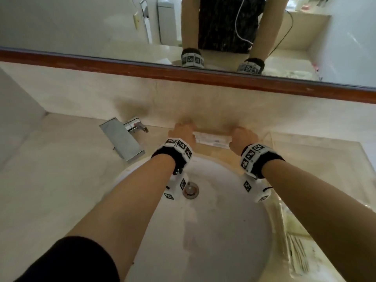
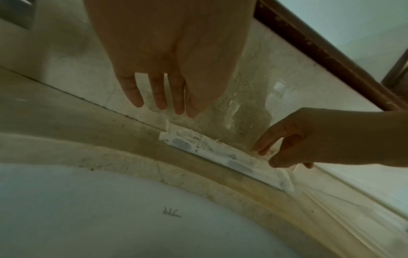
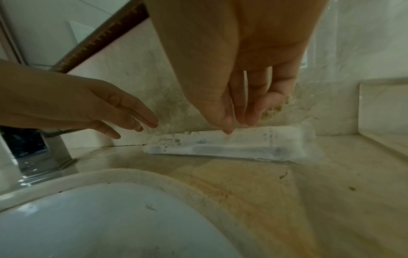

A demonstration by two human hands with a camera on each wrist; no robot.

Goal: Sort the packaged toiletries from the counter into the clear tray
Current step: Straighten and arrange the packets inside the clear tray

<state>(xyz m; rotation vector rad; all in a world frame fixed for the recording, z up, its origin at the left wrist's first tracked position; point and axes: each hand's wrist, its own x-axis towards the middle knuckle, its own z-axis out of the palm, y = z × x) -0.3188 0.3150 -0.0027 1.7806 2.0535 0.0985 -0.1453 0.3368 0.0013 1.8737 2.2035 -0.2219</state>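
A long white packet [image 1: 211, 139] lies on the counter against the back wall behind the sink, printed with faint blue marks [image 2: 212, 153]. My left hand [image 1: 184, 130] hovers over its left end with straight fingers [image 2: 159, 97], not touching it. My right hand [image 1: 242, 135] reaches down at its right part; the thumb tip [image 3: 228, 131] touches the packet's [image 3: 232, 144] upper edge and the other fingers stay just above it. The clear tray [image 1: 315, 137] stands on the counter to the right, its wall [image 3: 382, 104] close to the packet's end.
The white sink basin [image 1: 203, 220] with its drain [image 1: 190, 190] lies under my forearms. A chrome faucet [image 1: 124, 137] stands at the back left. A wood-framed mirror [image 1: 183, 72] runs above the backsplash. Several packets [image 1: 297, 255] lie in the tray's near part.
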